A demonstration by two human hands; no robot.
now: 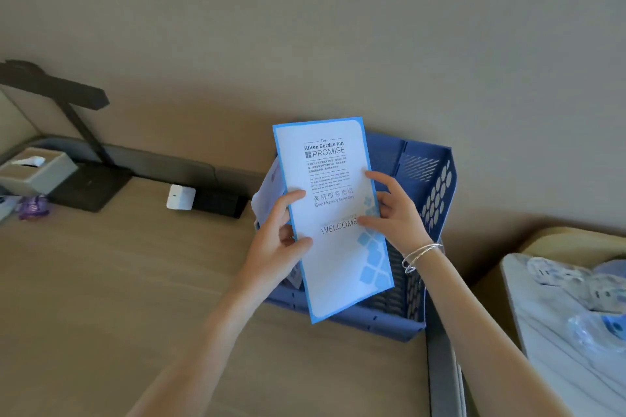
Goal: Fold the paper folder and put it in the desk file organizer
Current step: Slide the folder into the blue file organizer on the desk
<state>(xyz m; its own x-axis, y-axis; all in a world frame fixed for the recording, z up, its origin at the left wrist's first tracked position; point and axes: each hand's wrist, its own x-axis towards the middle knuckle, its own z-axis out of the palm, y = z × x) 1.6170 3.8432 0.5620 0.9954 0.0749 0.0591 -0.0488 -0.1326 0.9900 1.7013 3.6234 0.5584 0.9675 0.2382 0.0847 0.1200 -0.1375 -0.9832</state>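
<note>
Blue-edged folder [333, 213], closed, pinched at both sides by left hand [277, 240] and right hand [394, 210] above the organizer [437, 186]; a loose grip could let it reopen.

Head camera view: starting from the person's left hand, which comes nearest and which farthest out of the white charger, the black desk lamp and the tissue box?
From the left hand:
1. White charger, on the desk to its left, by the wall.
2. Black desk lamp, its base further left.
3. Tissue box, at the far left edge, just beyond the lamp base.
</note>
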